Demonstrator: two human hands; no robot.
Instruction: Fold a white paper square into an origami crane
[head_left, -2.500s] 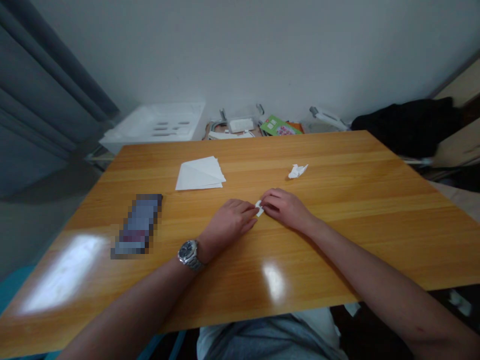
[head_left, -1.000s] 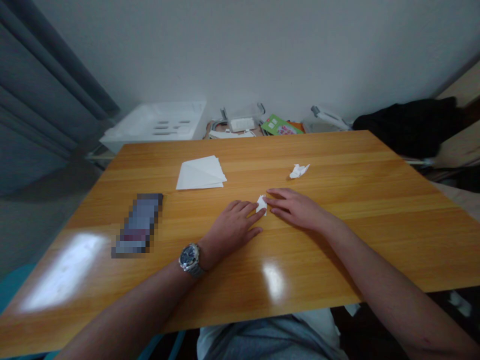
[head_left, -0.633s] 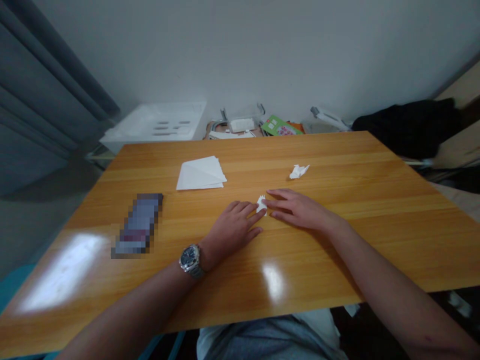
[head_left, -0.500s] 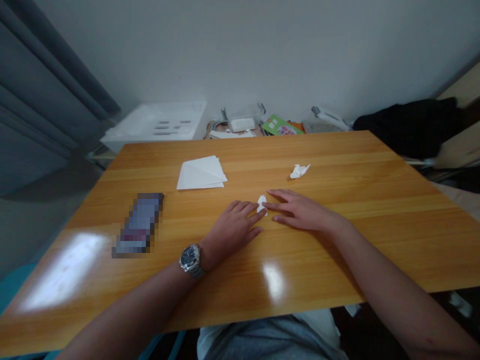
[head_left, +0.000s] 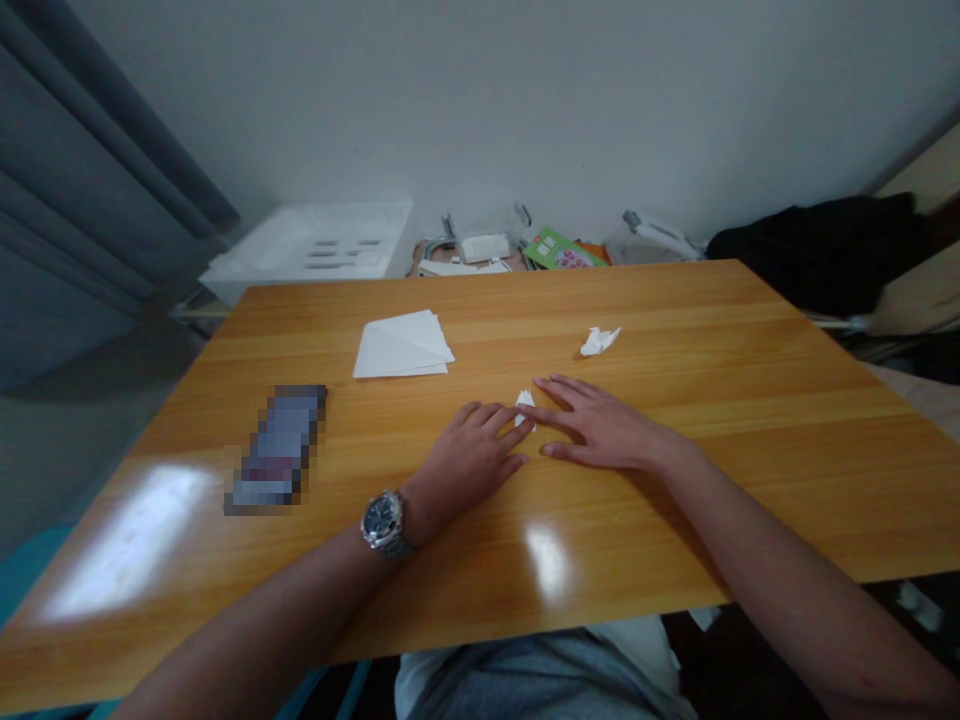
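Observation:
A small folded piece of white paper (head_left: 523,404) lies on the wooden table (head_left: 675,480), pinned between my two hands. My left hand (head_left: 469,458), with a metal watch on its wrist, lies flat with its fingertips on the paper's left edge. My right hand (head_left: 596,425) is spread flat, its fingers stretched out and pressing the paper's right side. Neither hand grips anything.
A stack of white paper sheets (head_left: 403,345) lies at the back left. A small crumpled white paper (head_left: 598,341) sits behind my right hand. A blurred phone (head_left: 277,447) lies at the left. Boxes, a green booklet (head_left: 561,250) and dark cloth (head_left: 825,250) lie beyond the table.
Both hands went from pinching the small paper to lying flat on it. My right hand has since slid slightly toward me, fingers spreading wider.

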